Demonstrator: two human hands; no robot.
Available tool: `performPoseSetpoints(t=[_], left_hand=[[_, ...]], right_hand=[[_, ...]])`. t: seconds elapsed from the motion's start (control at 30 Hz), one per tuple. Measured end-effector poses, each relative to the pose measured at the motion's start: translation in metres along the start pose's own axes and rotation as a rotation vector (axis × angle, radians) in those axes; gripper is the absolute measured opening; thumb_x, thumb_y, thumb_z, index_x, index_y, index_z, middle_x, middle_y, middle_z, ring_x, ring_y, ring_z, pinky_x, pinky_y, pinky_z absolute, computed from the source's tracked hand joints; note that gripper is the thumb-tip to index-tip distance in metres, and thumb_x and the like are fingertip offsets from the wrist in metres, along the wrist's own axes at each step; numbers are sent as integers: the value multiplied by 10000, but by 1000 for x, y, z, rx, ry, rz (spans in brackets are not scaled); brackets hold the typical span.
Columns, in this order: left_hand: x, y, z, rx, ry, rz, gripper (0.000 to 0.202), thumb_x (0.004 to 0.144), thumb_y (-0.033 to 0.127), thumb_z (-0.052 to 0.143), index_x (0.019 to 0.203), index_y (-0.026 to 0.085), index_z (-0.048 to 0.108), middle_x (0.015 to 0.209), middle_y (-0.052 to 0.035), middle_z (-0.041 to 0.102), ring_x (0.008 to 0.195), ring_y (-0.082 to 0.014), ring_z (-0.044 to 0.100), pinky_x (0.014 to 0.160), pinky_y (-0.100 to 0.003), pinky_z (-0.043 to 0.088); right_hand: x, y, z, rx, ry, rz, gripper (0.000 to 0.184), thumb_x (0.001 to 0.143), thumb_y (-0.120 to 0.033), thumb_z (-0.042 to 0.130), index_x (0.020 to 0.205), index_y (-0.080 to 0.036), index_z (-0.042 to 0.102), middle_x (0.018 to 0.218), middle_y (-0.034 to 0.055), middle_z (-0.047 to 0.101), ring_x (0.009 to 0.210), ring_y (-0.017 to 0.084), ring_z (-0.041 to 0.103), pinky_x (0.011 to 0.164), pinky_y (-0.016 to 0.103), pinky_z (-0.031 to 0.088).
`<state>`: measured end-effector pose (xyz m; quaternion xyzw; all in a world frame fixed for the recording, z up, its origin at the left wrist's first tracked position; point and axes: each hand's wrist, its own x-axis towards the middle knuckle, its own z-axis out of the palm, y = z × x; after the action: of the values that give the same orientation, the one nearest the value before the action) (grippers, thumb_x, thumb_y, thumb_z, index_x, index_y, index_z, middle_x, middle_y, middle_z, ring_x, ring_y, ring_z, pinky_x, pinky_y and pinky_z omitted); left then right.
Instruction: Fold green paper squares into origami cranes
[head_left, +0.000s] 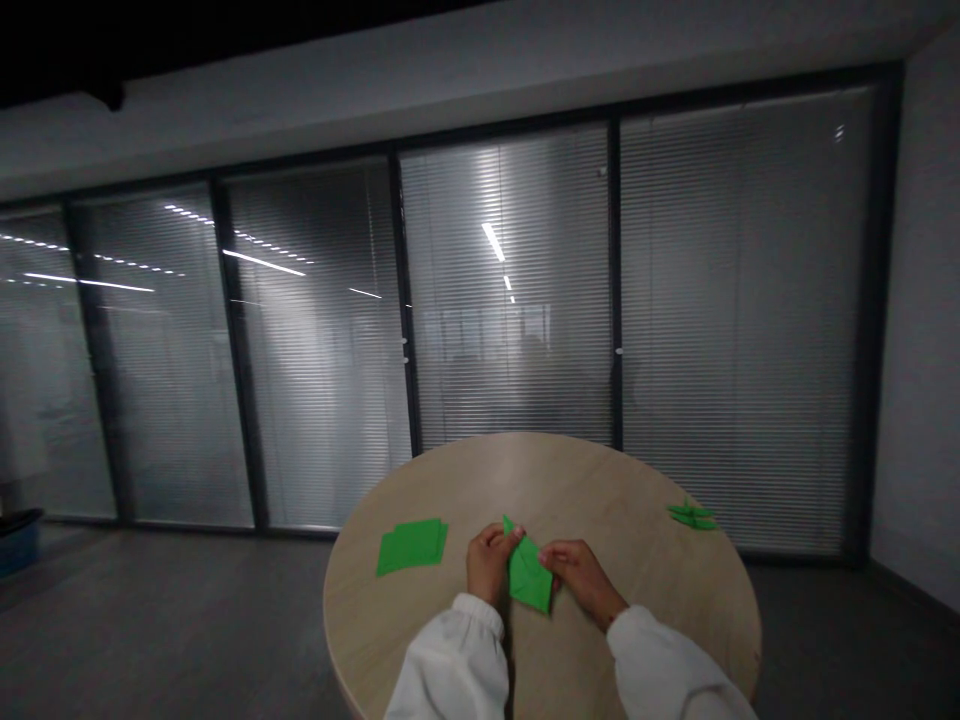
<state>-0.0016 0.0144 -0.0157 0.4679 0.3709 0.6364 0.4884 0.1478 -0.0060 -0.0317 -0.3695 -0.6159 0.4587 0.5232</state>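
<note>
A folded piece of green paper (529,575) is held just above the round wooden table (600,480). My left hand (487,560) pinches its upper left corner, fingers closed on it. My right hand (581,575) grips the paper's right edge, also closed. Both arms wear white sleeves. A small stack of flat green paper sheets (412,545) lies on the table to the left of my hands. A finished folded green paper figure (691,515) rests near the table's right edge.
The table stands in a dim room with a grey floor. Glass walls with closed blinds (510,300) run behind it. A dark blue bin (19,540) sits at the far left on the floor.
</note>
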Motion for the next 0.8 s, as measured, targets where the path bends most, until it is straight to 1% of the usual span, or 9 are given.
performPoseSetpoints(t=[0.07, 0.13, 0.3, 0.43, 0.6, 0.8], left_hand=[[-1, -1, 1, 2, -41, -9, 377, 426, 339, 841, 682, 109, 690, 572, -17, 651, 498, -130, 563, 487, -226, 439], [-2, 0, 2, 50, -51, -7, 397, 394, 303, 854, 700, 104, 698, 615, -37, 675, 527, -145, 583, 513, -239, 459], [-4, 5, 1, 108, -43, -13, 352, 397, 305, 849, 636, 95, 697, 572, -41, 663, 497, -142, 566, 493, -242, 450], [-4, 8, 1, 68, -31, -25, 328, 402, 305, 849, 601, 95, 694, 553, -40, 655, 492, -138, 563, 492, -236, 447], [-6, 11, 2, -67, -10, -78, 306, 488, 372, 811, 564, 105, 683, 468, -18, 609, 433, -125, 537, 462, -233, 432], [-7, 16, 1, -137, 32, -51, 287, 483, 340, 818, 574, 99, 691, 516, -35, 639, 445, -120, 546, 444, -217, 415]], right_hand=[[1, 3, -1, 15, -6, -2, 390, 651, -526, 656, 613, -138, 640, 522, -3, 586, 490, 127, 507, 483, 226, 368], [2, 6, -1, 23, -19, -7, 389, 654, -522, 658, 622, -135, 647, 526, -1, 590, 495, 129, 513, 490, 228, 375], [3, 9, 1, 33, -26, -28, 401, 674, -530, 652, 660, -130, 656, 570, 12, 616, 533, 141, 544, 523, 237, 404], [2, 8, 0, 18, -21, -32, 411, 678, -543, 648, 675, -132, 658, 583, 16, 624, 545, 147, 558, 517, 235, 411], [2, 9, -1, -7, -38, -49, 405, 694, -526, 646, 648, -124, 652, 551, 6, 598, 514, 133, 541, 491, 222, 387], [2, 10, -1, 29, -36, -33, 390, 693, -518, 646, 665, -129, 647, 577, 10, 611, 534, 135, 551, 523, 231, 406]])
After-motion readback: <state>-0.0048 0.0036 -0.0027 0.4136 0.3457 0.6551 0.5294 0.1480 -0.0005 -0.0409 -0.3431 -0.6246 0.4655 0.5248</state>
